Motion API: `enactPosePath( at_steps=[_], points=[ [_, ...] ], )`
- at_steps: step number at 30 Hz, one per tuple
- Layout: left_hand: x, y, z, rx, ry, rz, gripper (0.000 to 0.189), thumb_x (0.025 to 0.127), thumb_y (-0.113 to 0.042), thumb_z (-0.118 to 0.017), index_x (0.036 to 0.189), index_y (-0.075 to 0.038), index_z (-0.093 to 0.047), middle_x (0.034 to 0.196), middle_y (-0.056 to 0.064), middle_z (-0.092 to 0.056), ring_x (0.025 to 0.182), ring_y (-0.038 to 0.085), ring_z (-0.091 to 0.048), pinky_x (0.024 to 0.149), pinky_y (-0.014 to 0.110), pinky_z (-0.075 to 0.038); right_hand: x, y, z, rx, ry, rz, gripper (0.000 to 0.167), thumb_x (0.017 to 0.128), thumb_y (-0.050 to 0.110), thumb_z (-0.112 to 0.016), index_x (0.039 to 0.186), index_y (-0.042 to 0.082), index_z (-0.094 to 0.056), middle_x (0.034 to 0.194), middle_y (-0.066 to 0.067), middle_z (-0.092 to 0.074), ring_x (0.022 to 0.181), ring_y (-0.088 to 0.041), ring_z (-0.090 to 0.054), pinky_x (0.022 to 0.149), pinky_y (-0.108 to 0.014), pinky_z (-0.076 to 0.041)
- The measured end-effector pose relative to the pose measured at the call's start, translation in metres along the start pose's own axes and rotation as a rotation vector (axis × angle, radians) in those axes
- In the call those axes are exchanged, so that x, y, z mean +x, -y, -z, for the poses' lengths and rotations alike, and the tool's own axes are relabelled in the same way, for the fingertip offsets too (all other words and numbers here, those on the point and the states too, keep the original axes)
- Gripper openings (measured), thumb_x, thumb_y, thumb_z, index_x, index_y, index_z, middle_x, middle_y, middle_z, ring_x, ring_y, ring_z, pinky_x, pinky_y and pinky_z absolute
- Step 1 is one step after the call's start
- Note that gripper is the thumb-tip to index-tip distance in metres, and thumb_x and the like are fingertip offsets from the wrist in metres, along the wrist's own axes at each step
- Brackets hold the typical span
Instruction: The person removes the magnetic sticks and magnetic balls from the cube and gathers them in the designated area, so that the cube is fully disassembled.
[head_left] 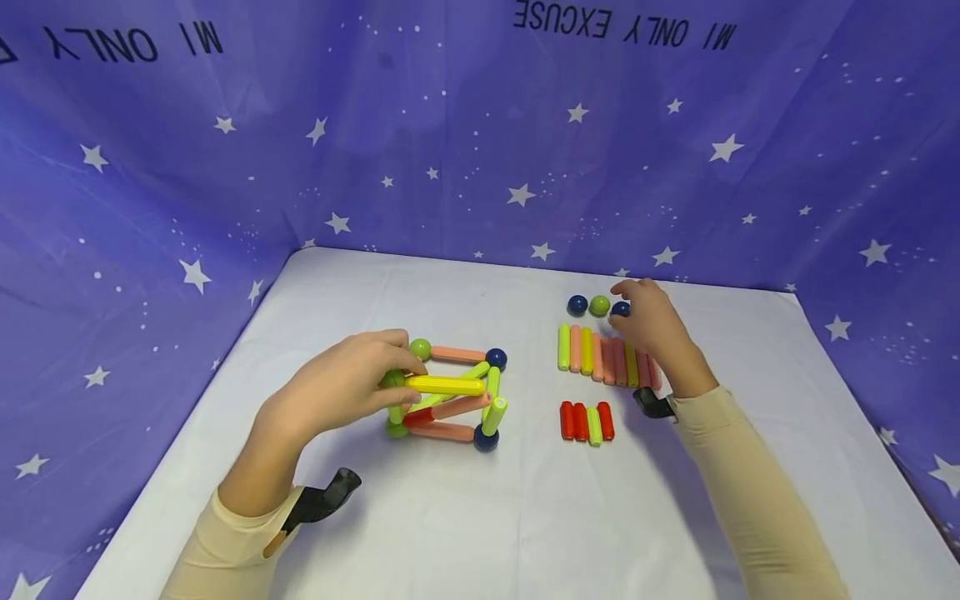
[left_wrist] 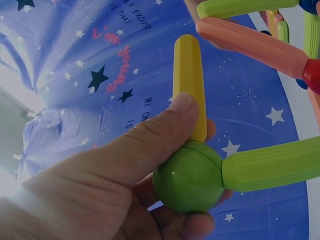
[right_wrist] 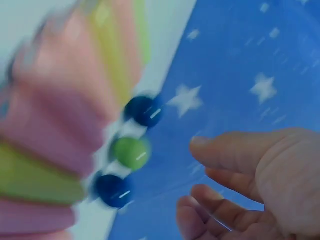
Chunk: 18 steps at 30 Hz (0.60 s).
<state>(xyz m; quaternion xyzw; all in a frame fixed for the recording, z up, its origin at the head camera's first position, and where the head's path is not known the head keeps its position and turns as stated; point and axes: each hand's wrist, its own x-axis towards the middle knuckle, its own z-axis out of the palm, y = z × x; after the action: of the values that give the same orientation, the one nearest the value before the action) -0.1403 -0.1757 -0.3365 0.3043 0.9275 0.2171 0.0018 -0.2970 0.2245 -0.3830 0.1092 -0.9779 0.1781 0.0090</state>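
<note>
My left hand [head_left: 337,383] pinches a yellow magnetic rod [head_left: 447,385] near its end, where it meets a green ball [left_wrist: 189,176]; fingers lie around the ball too. The rod's other end sticks out free. A light-green rod [left_wrist: 270,164] joins the same ball, part of a frame of rods and balls with a navy ball [head_left: 486,437] at its near right corner and another navy ball [head_left: 496,359] at the far right. Over at the right, my right hand [head_left: 656,325] hovers with parted, bent fingers beside a loose navy ball [right_wrist: 114,191], holding nothing.
Left of that loose ball sit a green ball [head_left: 599,306] and a navy ball [head_left: 577,305]. A row of long rods [head_left: 597,357] lies nearer, partly under the right hand, with short red and green rods [head_left: 581,422] below. A starry blue curtain [head_left: 480,150] surrounds the white table [head_left: 480,533].
</note>
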Motion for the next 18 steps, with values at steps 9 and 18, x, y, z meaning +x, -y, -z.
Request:
enactPosePath(
  at_steps=[9,18],
  points=[
    [-0.005,0.002,0.003,-0.022,0.016,0.014,0.018,0.084,-0.018,-0.078,0.102,-0.018,-0.075,0.09,-0.01,-0.055,0.075,0.008,-0.051,0.067,0.027,-0.046,-0.051,0.077,-0.001,0.106,-0.025,0.302,0.037,0.088,0.015,-0.071,0.123,0.007,-0.062,0.115,-0.01,-0.058,0.099,-0.029,-0.057,0.08,-0.043,-0.05],
    [-0.008,0.003,0.006,-0.035,0.024,0.01,0.024,0.085,-0.018,-0.077,0.108,-0.013,-0.075,0.095,-0.01,-0.059,0.079,0.008,-0.052,0.07,0.027,-0.048,-0.089,0.137,-0.011,0.185,-0.037,0.572,0.03,0.093,0.026,-0.067,0.121,0.016,-0.063,0.112,0.005,-0.061,0.096,-0.015,-0.057,0.072,-0.029,-0.05]
  ],
)
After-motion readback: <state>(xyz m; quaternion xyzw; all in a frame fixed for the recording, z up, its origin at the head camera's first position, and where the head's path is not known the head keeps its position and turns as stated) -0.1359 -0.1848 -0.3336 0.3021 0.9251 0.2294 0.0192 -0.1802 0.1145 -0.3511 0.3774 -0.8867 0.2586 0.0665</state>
